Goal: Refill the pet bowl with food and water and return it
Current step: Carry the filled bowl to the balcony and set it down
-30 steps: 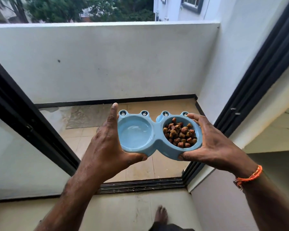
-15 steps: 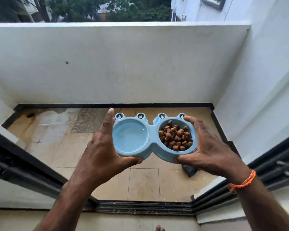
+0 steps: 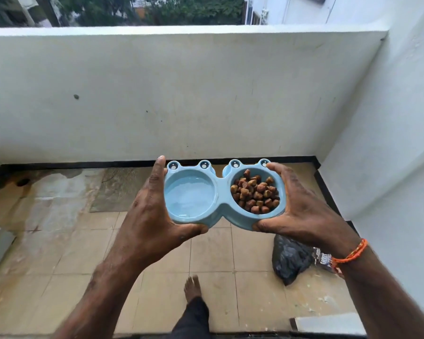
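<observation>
Above the tiled balcony floor (image 3: 88,250), the pet bowl (image 3: 220,195) was held level, long axis left-to-right. Left hand (image 3: 149,216) clasped the water end, right hand (image 3: 301,214) the kibble (image 3: 255,194) end; floor lay below, equally reachable.

Smooth, glossy light-blue plastic for the double pet bowl (image 3: 219,204); clear water (image 3: 190,195) glinting in its left well, dry matt brown kibble (image 3: 255,194) with rough faces in the right. Matt beige floor tiles (image 3: 213,250), stained and wet-looking toward the far left corner. Chalky painted plaster on the parapet wall (image 3: 181,94), faintly speckled. Crinkled shiny black plastic bag (image 3: 290,260) by the right edge. Woven orange thread bracelet (image 3: 350,254).
</observation>
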